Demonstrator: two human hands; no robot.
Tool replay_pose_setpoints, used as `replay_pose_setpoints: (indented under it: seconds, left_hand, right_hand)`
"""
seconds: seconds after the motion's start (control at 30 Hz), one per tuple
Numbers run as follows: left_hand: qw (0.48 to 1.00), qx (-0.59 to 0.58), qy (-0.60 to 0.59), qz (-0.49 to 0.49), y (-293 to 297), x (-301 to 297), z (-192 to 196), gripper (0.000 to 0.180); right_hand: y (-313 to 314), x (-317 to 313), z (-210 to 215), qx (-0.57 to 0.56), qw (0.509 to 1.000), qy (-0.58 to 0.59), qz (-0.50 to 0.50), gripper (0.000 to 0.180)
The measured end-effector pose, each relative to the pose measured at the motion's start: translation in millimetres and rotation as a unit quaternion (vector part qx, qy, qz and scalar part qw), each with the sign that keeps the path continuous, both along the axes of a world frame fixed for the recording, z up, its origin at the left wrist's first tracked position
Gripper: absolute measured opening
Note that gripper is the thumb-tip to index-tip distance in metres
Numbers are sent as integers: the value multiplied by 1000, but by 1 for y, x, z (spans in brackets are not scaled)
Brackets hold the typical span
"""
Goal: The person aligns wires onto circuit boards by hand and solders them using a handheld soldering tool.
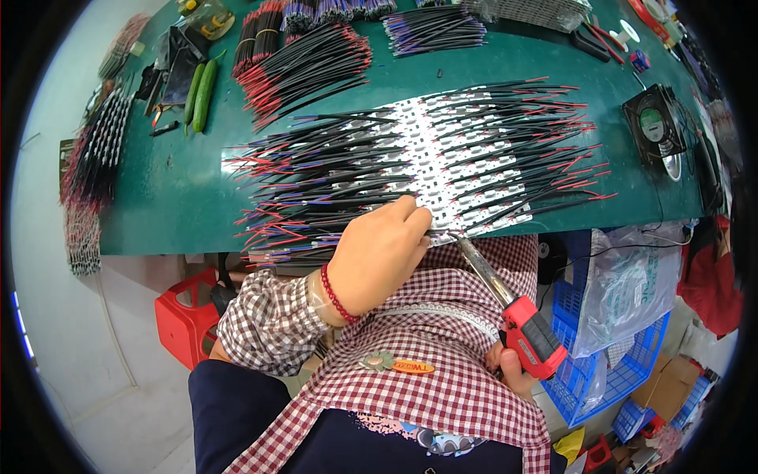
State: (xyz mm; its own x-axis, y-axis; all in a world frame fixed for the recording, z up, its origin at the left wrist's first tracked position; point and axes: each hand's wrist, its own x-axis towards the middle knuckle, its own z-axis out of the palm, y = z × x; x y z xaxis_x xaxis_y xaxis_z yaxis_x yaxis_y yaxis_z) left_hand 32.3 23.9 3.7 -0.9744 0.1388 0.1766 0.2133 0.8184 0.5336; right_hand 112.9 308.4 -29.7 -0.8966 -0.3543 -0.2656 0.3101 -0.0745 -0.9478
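Observation:
A panel of white circuit boards (430,170) lies before me on the table, with rows of black-sleeved wires (525,142) stretching out from both sides, their ends red and blue. My left hand (379,257) is closed at the panel's near edge, fingers curled down; what they pinch is hidden beneath them. My right hand (515,373), low and to the right, grips the red and black handle of a soldering iron (530,336). The iron's metal shaft points up and left, its tip at the panel's near edge, close to my left fingertips. Whether the tip touches is unclear.
Bundles of black wires (312,67) with red ends lie at the back. Two cucumbers (204,95) rest at the left of the green table (170,186). A small fan (654,126) stands at the right. Below the right edge is a blue crate (580,395); a red stool (185,320) stands left.

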Motion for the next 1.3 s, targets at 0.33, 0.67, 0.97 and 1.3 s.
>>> replay_pose_setpoints:
  seconds: [0.33,0.67,0.97,1.3]
  left_hand:
    - [999,-28,-39,4,-1,-7,-13,13]
    - [998,-23,-40,-45,-6,-13,-11,15]
    - [995,-56,-49,-62,-4,-18,-11,13]
    - [991,-83,-57,-86,-3,-23,-10,11]
  right_hand:
    - [12,6,-14,75,997,4,32,12]
    - [16,8,-16,109,993,-19,44,21]
    - [14,6,-16,25,999,-17,25,16]
    - [9,3,-11,54,998,-4,38,9]
